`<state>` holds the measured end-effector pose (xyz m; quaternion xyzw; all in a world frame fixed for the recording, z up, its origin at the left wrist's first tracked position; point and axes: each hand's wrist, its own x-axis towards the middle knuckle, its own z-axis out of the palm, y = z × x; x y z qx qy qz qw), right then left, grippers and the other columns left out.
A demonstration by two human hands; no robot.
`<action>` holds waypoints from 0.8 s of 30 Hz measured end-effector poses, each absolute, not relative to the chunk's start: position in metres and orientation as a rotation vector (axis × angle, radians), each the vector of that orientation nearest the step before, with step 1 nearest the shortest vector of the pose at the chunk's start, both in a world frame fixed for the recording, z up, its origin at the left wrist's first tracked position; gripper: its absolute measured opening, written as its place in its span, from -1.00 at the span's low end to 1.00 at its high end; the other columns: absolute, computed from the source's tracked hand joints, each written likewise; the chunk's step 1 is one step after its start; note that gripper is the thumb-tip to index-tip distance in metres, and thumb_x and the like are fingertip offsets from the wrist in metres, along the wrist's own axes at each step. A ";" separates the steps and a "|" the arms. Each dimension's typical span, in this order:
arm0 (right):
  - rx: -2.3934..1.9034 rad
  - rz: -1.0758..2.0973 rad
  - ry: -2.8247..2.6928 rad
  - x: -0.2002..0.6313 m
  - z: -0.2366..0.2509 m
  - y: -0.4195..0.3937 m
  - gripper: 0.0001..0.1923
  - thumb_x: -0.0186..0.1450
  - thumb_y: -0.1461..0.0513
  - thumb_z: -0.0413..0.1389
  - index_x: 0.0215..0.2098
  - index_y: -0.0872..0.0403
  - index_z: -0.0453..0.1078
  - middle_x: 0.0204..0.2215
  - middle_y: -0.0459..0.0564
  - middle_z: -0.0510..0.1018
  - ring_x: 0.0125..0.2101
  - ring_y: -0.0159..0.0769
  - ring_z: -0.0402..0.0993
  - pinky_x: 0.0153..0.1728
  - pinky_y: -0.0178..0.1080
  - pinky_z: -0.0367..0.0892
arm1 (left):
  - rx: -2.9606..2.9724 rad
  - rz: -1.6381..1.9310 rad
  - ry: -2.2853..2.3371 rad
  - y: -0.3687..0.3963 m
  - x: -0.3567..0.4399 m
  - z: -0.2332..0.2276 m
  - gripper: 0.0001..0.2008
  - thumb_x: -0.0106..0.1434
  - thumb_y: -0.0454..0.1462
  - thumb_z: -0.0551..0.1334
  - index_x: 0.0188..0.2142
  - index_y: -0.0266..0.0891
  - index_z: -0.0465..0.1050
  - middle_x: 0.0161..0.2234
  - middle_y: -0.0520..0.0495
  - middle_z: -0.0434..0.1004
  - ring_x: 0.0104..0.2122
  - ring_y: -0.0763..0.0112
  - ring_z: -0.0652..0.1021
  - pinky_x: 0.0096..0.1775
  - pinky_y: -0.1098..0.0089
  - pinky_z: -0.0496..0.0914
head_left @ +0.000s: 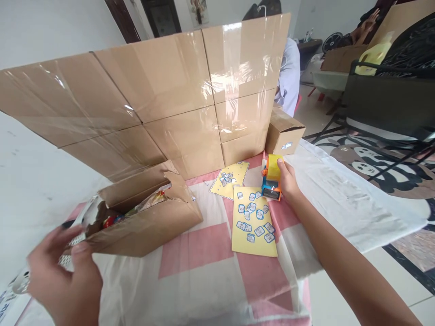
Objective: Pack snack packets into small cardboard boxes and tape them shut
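Observation:
My right hand point(288, 181) is closed around a toy truck point(272, 174) with a yellow top and blue and orange parts. The truck is just past the far right corner of a yellow sheet point(253, 246), which carries several small blue-edged paper cutouts. Behind that sheet, a second yellow piece of paper point(243, 168) with a wavy edge bears a small heap of cutouts. At the left, my left hand point(64, 271), slightly blurred, pinches the near left edge of an open cardboard box point(152, 231). Red and blue items and a crinkled wrapper show inside it.
A tall taped cardboard panel point(173, 77) stands across the back of the table. A small closed carton point(285, 131) sits at its right end. Pink and white cloth point(197, 249) covers the table. Behind the panel is a person in a pale sleeve point(290, 74); a dark chair point(384, 104) stands right.

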<state>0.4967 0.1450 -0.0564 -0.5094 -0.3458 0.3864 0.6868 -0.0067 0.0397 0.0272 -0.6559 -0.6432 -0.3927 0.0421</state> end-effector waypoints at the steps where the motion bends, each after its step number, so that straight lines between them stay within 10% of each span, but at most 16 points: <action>1: -1.167 0.857 -0.778 0.499 -0.057 0.146 -0.41 0.21 -0.29 0.16 -0.25 0.05 0.42 -0.53 -0.02 0.57 -0.49 -0.15 0.55 -0.40 -0.11 0.48 | -1.893 -1.320 -2.009 0.046 -0.008 0.026 -0.31 0.29 -0.07 0.13 0.40 0.20 0.05 0.25 0.04 0.47 0.25 -0.14 0.43 0.22 -0.26 0.32; 9: -1.491 -0.213 -0.999 0.481 -0.012 0.130 -0.45 0.39 -0.21 -0.01 -0.17 0.11 0.39 -0.23 0.17 0.53 -0.21 -0.07 0.45 -0.10 0.02 0.36 | -1.563 -1.251 -2.330 0.077 -0.001 0.021 -0.19 0.09 0.14 0.29 0.31 -0.02 0.32 0.12 -0.14 0.56 -0.06 -0.11 0.60 0.04 -0.12 0.46; 19: -0.809 0.849 -1.916 0.263 0.011 0.157 -0.30 0.51 -0.18 -0.32 0.02 -0.01 0.52 0.14 0.05 0.52 0.34 -0.11 0.11 0.37 0.03 0.06 | -1.525 -1.357 -2.401 0.071 0.003 0.020 -0.17 0.12 0.12 0.35 0.34 0.03 0.22 -0.10 -0.07 0.63 -0.13 0.03 0.63 0.00 0.02 0.49; 24: -0.779 0.958 -1.578 0.254 -0.014 0.168 -0.61 0.38 -0.07 0.11 -0.04 0.03 0.45 0.41 0.11 0.12 0.41 -0.10 0.07 0.40 -0.01 0.02 | -1.825 -1.100 -2.091 0.081 0.020 0.032 -0.28 0.29 -0.01 0.21 0.37 -0.19 0.20 0.40 -0.38 0.10 0.23 -0.16 0.41 0.19 -0.10 0.35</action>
